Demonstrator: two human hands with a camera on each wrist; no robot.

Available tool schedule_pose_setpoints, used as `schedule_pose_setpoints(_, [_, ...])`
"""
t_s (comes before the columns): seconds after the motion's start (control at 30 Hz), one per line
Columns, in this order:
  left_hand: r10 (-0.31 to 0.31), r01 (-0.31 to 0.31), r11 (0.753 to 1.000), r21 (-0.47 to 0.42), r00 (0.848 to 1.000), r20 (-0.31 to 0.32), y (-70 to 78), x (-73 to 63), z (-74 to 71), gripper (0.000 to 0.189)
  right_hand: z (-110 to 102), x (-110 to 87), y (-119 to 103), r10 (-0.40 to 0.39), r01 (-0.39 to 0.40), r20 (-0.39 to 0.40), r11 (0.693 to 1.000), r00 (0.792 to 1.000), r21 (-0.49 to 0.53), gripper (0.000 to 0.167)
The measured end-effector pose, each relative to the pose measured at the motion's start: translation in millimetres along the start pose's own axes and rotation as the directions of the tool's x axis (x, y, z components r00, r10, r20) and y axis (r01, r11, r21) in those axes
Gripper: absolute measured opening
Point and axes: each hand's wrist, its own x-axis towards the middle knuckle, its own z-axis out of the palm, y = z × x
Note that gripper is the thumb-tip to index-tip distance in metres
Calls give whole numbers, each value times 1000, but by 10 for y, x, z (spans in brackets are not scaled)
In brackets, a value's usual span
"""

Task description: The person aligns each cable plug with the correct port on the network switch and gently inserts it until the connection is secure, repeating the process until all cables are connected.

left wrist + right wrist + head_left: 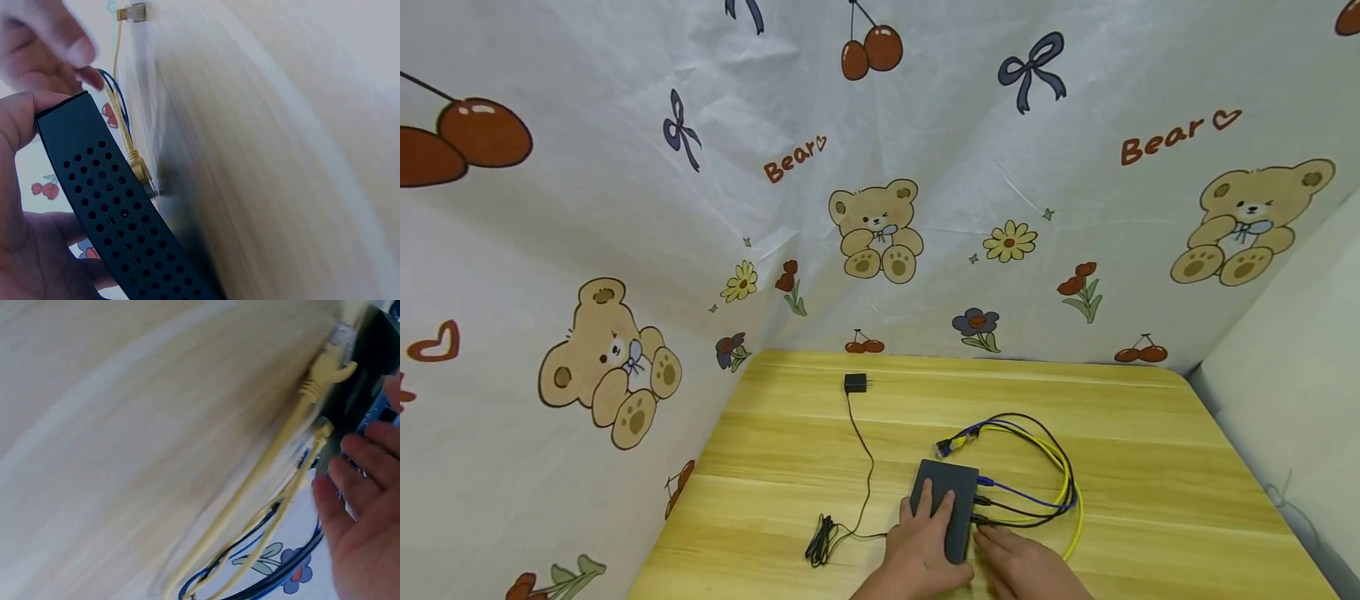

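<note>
The black box lies on the wooden table, near the front edge of the view. The left hand is on the box. Its fingers are spread wide over the top, with gaps between them, and its thumb bends against the near end. So this hand holds the box between thumb and fingers. The left wrist view shows the side with many little round holes.

The right hand is just beside the right side of the box, by the lowest plug. Its fingers are nearly straight, only a little bent, and no cord shows in its grip. I cannot tell if the fingertips touch the box or a plug.

Three plugs sit along the right side of the box: a blue plug at the far end, then two black plugs. Their cords curve right. A yellow cord loops around with them. In the right wrist view, a yellow plug with a clear tip is near the box.

A thin black wire runs from a small charger to a tied bundle, left of the left hand.
</note>
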Motion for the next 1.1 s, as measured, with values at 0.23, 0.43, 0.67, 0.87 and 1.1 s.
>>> schedule_pose_setpoints(0.23, [-19,19,1000,-1,1000,9,12,11,-6,91,151,-58,19,191,-182,186,981,964,-64,59])
schedule_pose_setpoints(0.43, [-11,11,1000,1,1000,5,2,9,-1,92,189,-29,68,223,-221,140,975,965,-28,46])
schedule_pose_setpoints(0.67, [-13,13,1000,-7,1000,7,6,2,-23,90,115,-21,94,206,-210,72,976,976,58,21])
schedule_pose_setpoints(0.87, [-5,5,1000,0,1000,-4,7,-7,-28,90,128,-16,96,205,-208,45,974,978,87,9])
schedule_pose_setpoints(1.1, [-5,5,1000,-1,1000,-11,6,-13,-20,91,113,-7,53,213,-214,18,972,977,98,5])
